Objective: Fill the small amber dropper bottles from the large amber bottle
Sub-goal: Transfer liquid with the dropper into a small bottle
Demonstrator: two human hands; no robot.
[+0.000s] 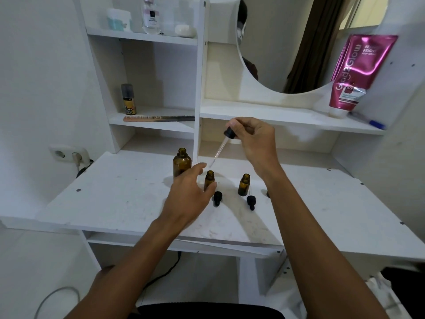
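The large amber bottle stands upright and uncapped at the back of the white desk. Just to its right a small amber bottle stands open, and a second small bottle stands apart further right. A black dropper cap lies before the first, another cap before the second. The right hand pinches a dropper by its black top, with the glass tube slanting down and its tip just above the first small bottle's mouth. The left hand curves about that bottle, thumb in front; whether it grips cannot be told.
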